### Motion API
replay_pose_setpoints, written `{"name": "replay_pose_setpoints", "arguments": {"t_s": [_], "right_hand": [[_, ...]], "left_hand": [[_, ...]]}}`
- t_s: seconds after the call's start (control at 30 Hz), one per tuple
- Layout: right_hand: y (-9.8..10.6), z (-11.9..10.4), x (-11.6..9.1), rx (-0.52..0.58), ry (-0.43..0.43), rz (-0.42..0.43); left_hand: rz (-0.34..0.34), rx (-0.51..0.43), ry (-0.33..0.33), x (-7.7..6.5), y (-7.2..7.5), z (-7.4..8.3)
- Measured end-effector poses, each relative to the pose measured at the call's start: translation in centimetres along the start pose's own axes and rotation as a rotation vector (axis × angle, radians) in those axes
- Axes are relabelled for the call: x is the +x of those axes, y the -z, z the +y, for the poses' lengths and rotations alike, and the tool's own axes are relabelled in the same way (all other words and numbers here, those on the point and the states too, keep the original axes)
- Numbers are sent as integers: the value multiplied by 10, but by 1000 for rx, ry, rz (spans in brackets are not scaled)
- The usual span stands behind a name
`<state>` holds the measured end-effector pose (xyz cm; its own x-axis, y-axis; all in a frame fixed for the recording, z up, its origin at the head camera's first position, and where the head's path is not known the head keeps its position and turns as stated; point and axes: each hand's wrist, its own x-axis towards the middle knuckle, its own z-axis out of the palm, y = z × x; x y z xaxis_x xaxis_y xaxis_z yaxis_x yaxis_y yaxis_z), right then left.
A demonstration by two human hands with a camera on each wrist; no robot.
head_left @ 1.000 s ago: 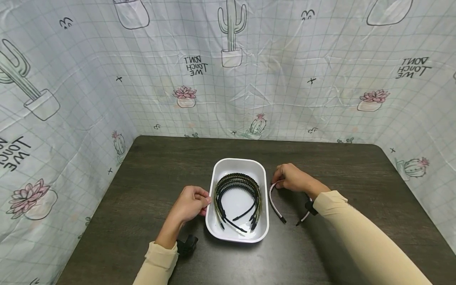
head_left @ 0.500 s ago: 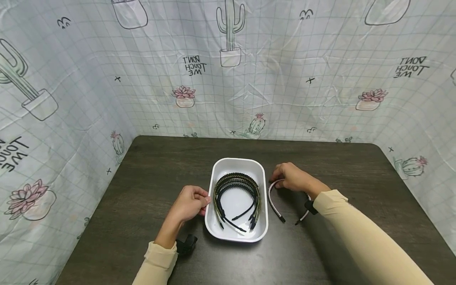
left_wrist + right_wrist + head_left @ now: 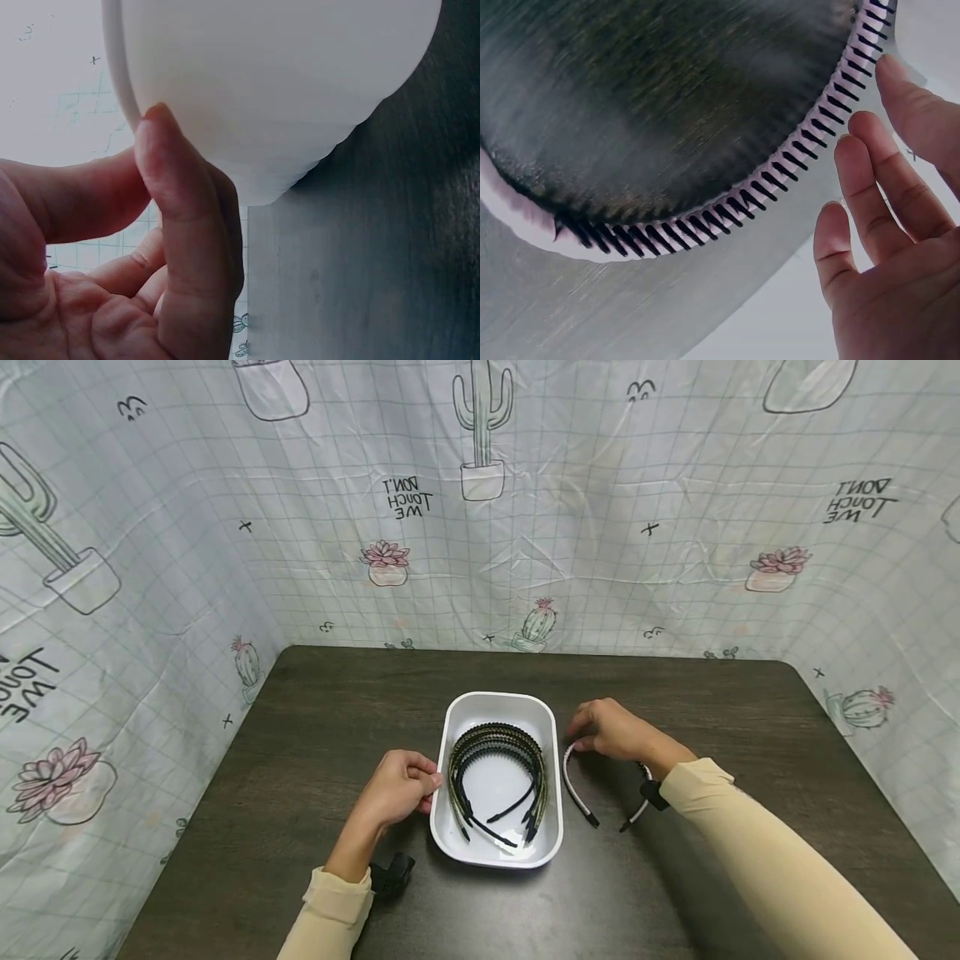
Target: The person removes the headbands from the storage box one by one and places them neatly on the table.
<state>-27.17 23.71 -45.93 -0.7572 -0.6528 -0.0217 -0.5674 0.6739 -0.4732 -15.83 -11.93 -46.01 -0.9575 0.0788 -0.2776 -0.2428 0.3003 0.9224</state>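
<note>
A white plastic tub stands on the table with several black and gold-toned toothed headbands nested inside. At its left rim, my left hand pinches the edge between thumb and finger; the left wrist view shows the white wall beyond the fingertips. Right of the tub, a pale pink headband with black teeth lies on the table, its ends toward me. My right hand is over its far curve. In the right wrist view the fingers are apart and loosely extended beside the band's outer edge.
The dark wood-grain table carries the tub near its middle. A light curtain with cactus prints and grid lines hangs behind the table and along both sides. A black wrist strap partly covers the pink headband's right side.
My right fingers have moved slightly away from me and off the pink headband's curve. The left hand keeps its place at the tub's rim; the whole view has shifted slightly.
</note>
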Motion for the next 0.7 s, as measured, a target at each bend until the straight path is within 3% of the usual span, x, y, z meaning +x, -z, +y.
{"name": "replay_pose_setpoints", "arguments": {"t_s": [0.5, 0.7], "right_hand": [[8, -11, -4, 36, -15, 48], [14, -18, -6, 105, -69, 39]], "left_hand": [[-7, 11, -12, -1, 0, 1], [-7, 17, -16, -2, 1, 1]]}}
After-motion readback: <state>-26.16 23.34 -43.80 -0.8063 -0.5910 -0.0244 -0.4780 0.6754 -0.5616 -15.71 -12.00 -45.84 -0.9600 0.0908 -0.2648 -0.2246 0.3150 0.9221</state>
